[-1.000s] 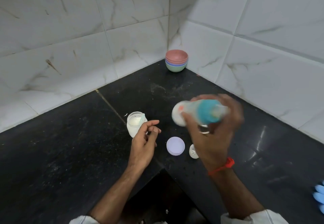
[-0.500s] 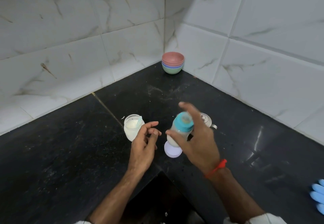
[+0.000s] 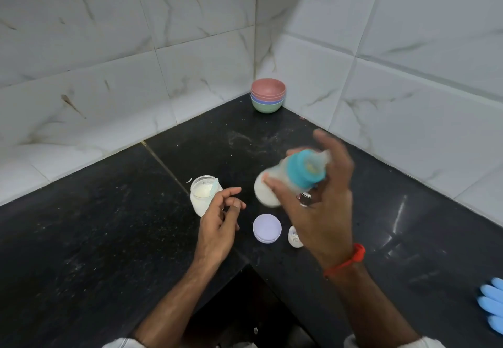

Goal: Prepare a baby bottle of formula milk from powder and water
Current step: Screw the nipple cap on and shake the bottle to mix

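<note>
Now the right hand point(image 3: 324, 211) holds the baby bottle point(image 3: 288, 179) tilted, teat up-right.

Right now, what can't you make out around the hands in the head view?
- Baby bottle: motion-blurred in the right hand; fill level unreadable.
- Metal object: mostly hidden behind that hand.
- Small white piece: partly covered by the wrist.
- Blue glove: cut off by the right edge.
- Powder jar: lower part hidden by the left hand.

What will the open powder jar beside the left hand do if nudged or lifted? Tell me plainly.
The powder jar looks short and wide, so a light nudge probably slides it rather than tips it. It has no lid and a scoop leaning inside, so tilting would likely spill powder. Its clear wall may be glass: possibly fragile.
</note>
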Demonstrator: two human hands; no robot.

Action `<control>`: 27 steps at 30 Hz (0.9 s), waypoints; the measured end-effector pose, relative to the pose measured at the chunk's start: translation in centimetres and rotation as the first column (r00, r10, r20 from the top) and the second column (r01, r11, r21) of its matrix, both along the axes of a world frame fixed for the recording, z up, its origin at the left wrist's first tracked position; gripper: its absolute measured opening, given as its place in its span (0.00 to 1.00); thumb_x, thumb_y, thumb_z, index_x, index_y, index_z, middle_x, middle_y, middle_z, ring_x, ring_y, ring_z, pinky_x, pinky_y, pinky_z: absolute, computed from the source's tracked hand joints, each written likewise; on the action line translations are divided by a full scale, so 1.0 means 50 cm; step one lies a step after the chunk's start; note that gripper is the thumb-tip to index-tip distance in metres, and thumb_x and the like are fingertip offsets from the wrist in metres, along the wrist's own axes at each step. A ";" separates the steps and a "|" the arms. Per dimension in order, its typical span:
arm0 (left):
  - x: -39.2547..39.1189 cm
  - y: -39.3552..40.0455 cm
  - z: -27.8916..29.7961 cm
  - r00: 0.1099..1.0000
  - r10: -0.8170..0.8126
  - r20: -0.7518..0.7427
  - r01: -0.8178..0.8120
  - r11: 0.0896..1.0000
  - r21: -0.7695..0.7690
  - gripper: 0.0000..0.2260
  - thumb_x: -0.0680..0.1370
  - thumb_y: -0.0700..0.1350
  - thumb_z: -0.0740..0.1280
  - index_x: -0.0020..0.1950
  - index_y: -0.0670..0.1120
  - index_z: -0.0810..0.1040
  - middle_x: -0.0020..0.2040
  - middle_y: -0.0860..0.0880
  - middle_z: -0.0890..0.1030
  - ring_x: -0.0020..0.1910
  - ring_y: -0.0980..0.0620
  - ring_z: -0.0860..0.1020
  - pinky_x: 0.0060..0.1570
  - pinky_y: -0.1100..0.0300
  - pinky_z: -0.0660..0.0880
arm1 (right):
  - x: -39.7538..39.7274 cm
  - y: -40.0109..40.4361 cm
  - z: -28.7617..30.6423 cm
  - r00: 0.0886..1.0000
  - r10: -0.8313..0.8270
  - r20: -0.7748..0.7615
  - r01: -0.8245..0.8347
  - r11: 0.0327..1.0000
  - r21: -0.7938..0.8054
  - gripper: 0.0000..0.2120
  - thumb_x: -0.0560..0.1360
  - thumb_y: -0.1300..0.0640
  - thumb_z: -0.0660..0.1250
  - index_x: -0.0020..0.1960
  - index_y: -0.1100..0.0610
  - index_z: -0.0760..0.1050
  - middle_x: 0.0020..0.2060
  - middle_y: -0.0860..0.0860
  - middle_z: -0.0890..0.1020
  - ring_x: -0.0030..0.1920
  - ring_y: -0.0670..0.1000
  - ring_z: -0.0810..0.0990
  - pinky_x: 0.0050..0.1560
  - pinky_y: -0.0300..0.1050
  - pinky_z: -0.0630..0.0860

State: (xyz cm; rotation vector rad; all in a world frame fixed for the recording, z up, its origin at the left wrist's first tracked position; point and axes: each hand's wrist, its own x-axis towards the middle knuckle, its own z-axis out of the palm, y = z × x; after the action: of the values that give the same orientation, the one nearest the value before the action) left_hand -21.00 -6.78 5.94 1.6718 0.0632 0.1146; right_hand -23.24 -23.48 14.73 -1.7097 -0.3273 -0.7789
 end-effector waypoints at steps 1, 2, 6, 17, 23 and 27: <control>0.000 -0.001 -0.001 1.000 0.003 -0.004 -0.003 1.000 0.008 0.12 0.84 0.40 0.63 0.63 0.54 0.79 0.47 0.52 0.84 0.33 0.54 0.75 0.36 0.63 0.76 | 0.004 0.000 0.004 0.998 -0.014 0.053 0.012 0.999 0.047 0.42 0.70 0.60 0.81 0.73 0.36 0.61 0.62 0.57 0.78 0.61 0.61 0.81 0.60 0.57 0.80; -0.001 -0.003 0.000 1.000 0.001 -0.003 -0.001 1.000 0.012 0.12 0.84 0.40 0.63 0.63 0.54 0.79 0.47 0.52 0.84 0.33 0.54 0.75 0.36 0.62 0.76 | 0.010 0.000 -0.003 0.998 -0.030 0.059 0.028 0.999 0.043 0.42 0.70 0.61 0.81 0.72 0.37 0.62 0.62 0.54 0.78 0.60 0.61 0.81 0.60 0.57 0.79; -0.006 -0.010 0.005 1.000 -0.026 0.014 0.026 1.000 0.004 0.12 0.84 0.40 0.63 0.63 0.53 0.78 0.47 0.51 0.83 0.36 0.55 0.76 0.37 0.63 0.76 | 0.022 -0.006 -0.080 0.943 0.021 -0.333 -0.120 0.952 -0.280 0.38 0.71 0.55 0.80 0.70 0.34 0.63 0.60 0.27 0.72 0.61 0.40 0.76 0.65 0.55 0.76; -0.005 -0.013 0.008 1.000 -0.002 -0.017 0.002 1.000 -0.019 0.11 0.84 0.43 0.64 0.62 0.56 0.79 0.50 0.54 0.84 0.40 0.52 0.82 0.38 0.54 0.79 | 0.029 -0.013 -0.068 0.960 0.034 -0.278 -0.127 0.937 -0.325 0.40 0.71 0.55 0.80 0.72 0.33 0.61 0.63 0.27 0.72 0.64 0.38 0.75 0.67 0.52 0.75; -0.003 -0.010 0.006 0.999 0.011 -0.034 -0.012 0.999 -0.032 0.10 0.84 0.43 0.64 0.62 0.54 0.80 0.52 0.56 0.85 0.47 0.51 0.85 0.44 0.53 0.83 | 0.011 -0.002 -0.016 0.996 -0.073 0.060 0.072 0.997 0.025 0.41 0.70 0.62 0.81 0.73 0.43 0.63 0.61 0.56 0.80 0.60 0.59 0.81 0.62 0.57 0.79; -0.006 -0.014 0.006 1.000 -0.003 -0.027 0.003 1.000 -0.017 0.10 0.84 0.44 0.65 0.62 0.56 0.80 0.53 0.57 0.84 0.49 0.53 0.85 0.47 0.53 0.83 | 0.030 -0.011 -0.080 0.960 0.009 -0.279 -0.113 0.926 -0.360 0.37 0.73 0.57 0.78 0.74 0.39 0.63 0.66 0.47 0.76 0.64 0.47 0.76 0.68 0.52 0.74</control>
State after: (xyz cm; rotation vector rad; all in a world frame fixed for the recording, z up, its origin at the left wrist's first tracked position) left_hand -21.33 -7.48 6.25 1.6563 0.0822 0.0889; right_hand -21.73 -24.01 10.72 -2.1273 -0.3523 -0.4410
